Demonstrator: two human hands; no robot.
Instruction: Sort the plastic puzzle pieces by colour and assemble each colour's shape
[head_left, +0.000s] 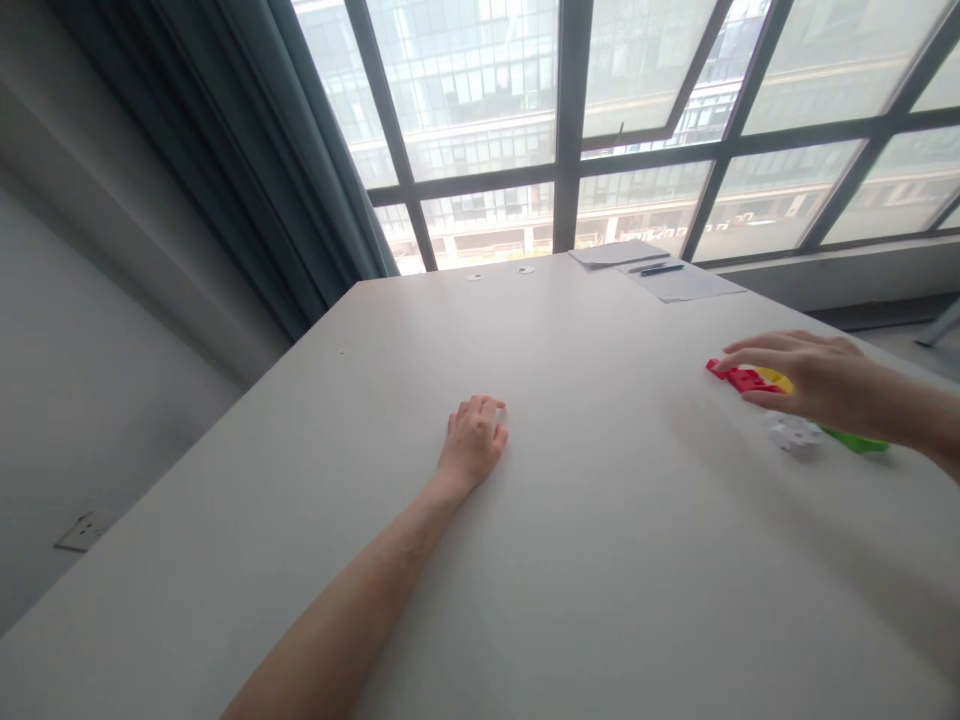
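My left hand [475, 435] rests on the middle of the white table [570, 560] with its fingers curled. A small whitish bit shows between its thumb and forefinger; its kind is too small to make out. Over the right side of the table hovers my right hand [817, 375], thumb and fingers apart, with nothing seen in them. Just below and beyond its fingertips lie red plastic pieces [742, 380]. A yellow piece [776, 380] is partly hidden by this hand. White pieces [793, 432] and a green piece [859, 441] lie on the near side of it.
Papers [619, 254] lie at the far right of the table, and a pen [661, 269] is on a sheet [694, 284]. Beyond the far edge stand large windows [487, 90]. A dark curtain [255, 150] hangs at the left, above a wall socket [84, 531].
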